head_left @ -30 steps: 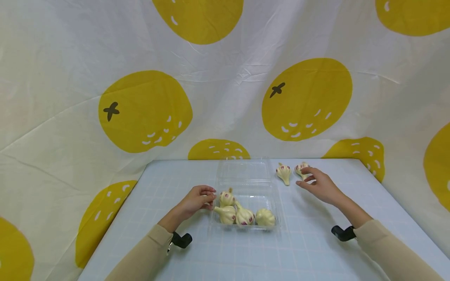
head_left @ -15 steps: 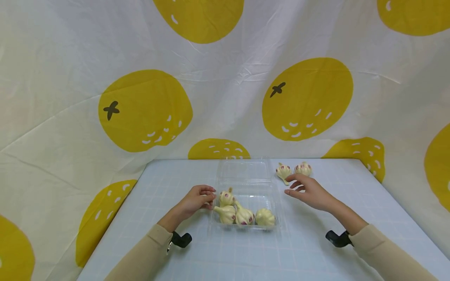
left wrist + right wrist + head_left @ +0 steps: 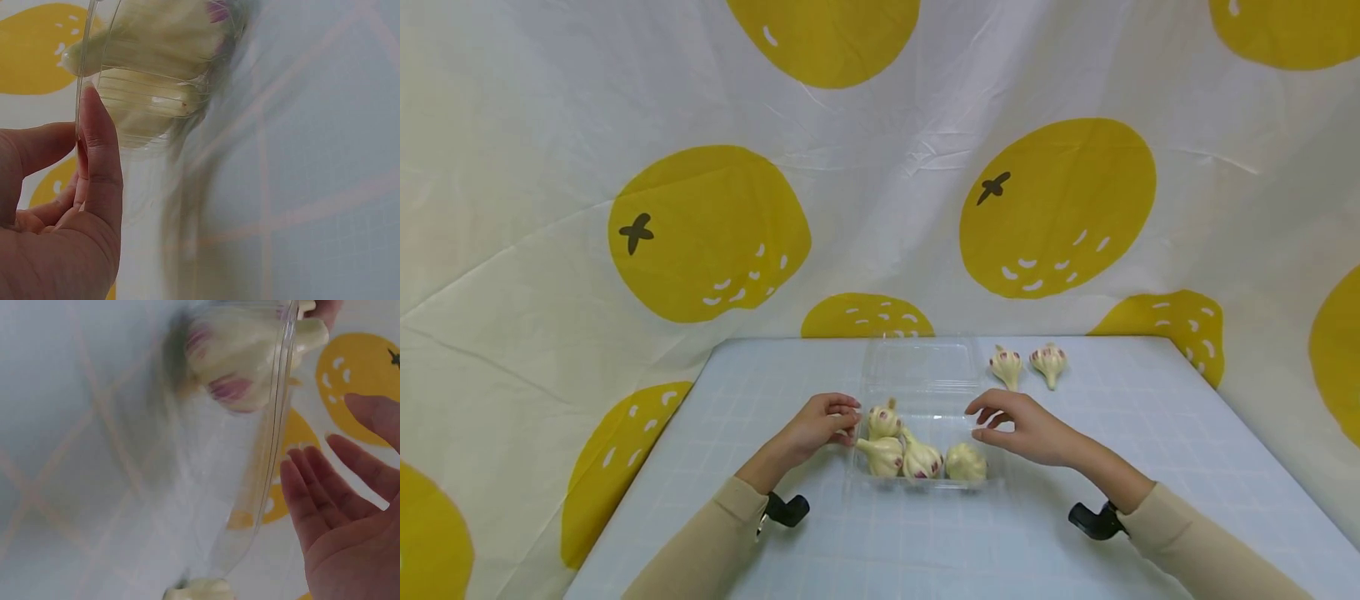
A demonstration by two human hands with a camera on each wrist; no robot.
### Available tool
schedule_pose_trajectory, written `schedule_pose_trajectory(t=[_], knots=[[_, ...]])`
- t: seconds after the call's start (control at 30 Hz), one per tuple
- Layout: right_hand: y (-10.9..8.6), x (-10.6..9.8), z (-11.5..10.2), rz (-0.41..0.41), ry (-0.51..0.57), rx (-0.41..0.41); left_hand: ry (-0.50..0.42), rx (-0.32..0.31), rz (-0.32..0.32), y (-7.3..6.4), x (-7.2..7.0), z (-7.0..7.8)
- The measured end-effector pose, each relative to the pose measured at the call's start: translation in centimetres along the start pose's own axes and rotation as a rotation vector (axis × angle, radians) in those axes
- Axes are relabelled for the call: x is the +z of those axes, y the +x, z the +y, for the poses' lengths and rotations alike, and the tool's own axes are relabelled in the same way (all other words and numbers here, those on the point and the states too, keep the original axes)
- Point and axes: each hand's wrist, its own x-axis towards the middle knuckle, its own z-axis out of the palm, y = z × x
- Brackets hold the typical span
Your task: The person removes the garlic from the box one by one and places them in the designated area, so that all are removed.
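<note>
My left hand (image 3: 820, 429) pinches the left rim of a clear plastic clamshell box (image 3: 936, 425); in the left wrist view, thumb and finger (image 3: 100, 156) lie on either side of that rim. Several garlic bulbs lie in the box: one at the back left (image 3: 884, 422), others along the front, with a rounder pale one (image 3: 966, 463) at front right. My right hand (image 3: 1030, 427) is over the box's right edge, fingers loosely bent and holding nothing. In the right wrist view its fingers (image 3: 312, 500) are close to the rim, apart from the bulbs.
Two more garlic bulbs, a left one (image 3: 1006, 367) and a right one (image 3: 1048, 363), lie on the table behind my right hand. The box's lid (image 3: 925, 362) is folded back, away from me. A lemon-print curtain (image 3: 880, 167) hangs behind the table (image 3: 910, 550).
My right hand has moved left and nearer, from beside the two bulbs at the back to the box's right edge. My left hand has stayed at the left rim.
</note>
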Motion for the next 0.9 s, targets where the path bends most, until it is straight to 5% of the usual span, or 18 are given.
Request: schedule_pose_trajectory(t=[0.6,0.9], knots=[[4.0,4.5,-3.0,-0.224,0.015,-0.248,-0.005,0.015,-0.017,0.1,0.0,-0.1],[4.6,4.9,-2.7,-0.306,-0.105,-0.154,0.007,0.004,-0.011,0.2,-0.1,-0.1]])
